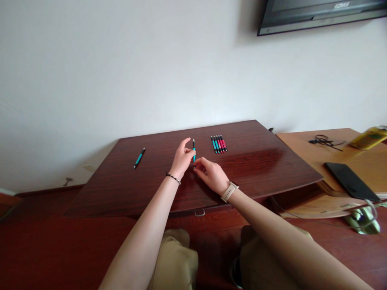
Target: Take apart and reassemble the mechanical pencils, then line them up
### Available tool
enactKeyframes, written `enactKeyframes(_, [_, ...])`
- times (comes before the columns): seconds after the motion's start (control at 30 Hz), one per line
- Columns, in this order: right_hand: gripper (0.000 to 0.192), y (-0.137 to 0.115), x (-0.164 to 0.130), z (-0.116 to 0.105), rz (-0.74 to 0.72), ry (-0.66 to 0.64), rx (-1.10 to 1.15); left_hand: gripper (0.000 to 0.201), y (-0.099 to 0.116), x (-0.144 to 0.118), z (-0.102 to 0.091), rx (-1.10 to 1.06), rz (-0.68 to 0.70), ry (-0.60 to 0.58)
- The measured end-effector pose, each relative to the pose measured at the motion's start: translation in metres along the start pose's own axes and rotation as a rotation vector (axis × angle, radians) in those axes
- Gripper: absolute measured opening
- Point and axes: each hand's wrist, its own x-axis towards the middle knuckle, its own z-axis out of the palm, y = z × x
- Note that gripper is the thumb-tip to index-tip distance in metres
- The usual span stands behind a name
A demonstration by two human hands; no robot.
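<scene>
- Left hand, frame centre: forearm comes up from bottom centre, wrist bent back a bit, thin dark bracelet at wrist. Index sticks up & apart from the rest; thumb + other fingers pinch the teal pen at mid-barrel.
- Right hand, just right of centre: forearm runs in from bottom right, palm down, pale watch on wrist. Fingertips bunched together at the pen's lower end, touching or gripping it – can't tell which, too small.
- Teal pen: held approx upright, dark tip pointing up-frame, over the dark wooden table, middle of frame. Lower end hidden btw the two hands.
- Row of pens, just up-right of the hands: teal & red, side by side, touching, lying on table. Exact count hard to make out.
- Single teal pen, left of centre, lying alone on table, well apart from the hands.
- Right edge: lighter wooden desk w/ black flat item, tangle of black cable, yellow thing blurred & cut off by frame edge.
- Top right: screen on wall, cut off at top.
- Bottom: knees in tan trousers, partly behind the arms.
</scene>
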Motion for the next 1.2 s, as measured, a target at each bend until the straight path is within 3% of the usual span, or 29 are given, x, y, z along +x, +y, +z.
enactKeyframes(0.27, [0.013, -0.003, 0.007, -0.002, -0.001, 0.026, -0.139, 0.072, -0.003, 0.021, 0.006, 0.116, 0.048, -0.096])
enactKeyframes(0.47, [0.020, -0.001, 0.018, -0.005, 0.001, 0.041, -0.404, 0.075, -0.002, 0.034, 0.021, -0.038, -0.011, -0.045])
enactKeyframes(0.63, [0.019, 0.011, 0.028, -0.008, -0.013, 0.017, -0.468, 0.072, 0.001, 0.039, 0.030, -0.143, -0.096, -0.020])
enactKeyframes(0.97, [0.022, 0.029, 0.037, -0.022, 0.010, -0.042, -0.407, 0.060, -0.017, 0.073, 0.016, 0.006, -0.007, -0.239])
enactKeyframes(1.1, [0.021, 0.035, 0.041, -0.026, 0.031, -0.043, -0.406, 0.066, -0.018, 0.088, 0.017, 0.009, -0.007, -0.323])
enactKeyframes(1.2, [0.020, 0.035, 0.044, -0.029, 0.052, -0.051, -0.406, 0.058, -0.019, 0.097, 0.020, 0.016, -0.007, -0.380])
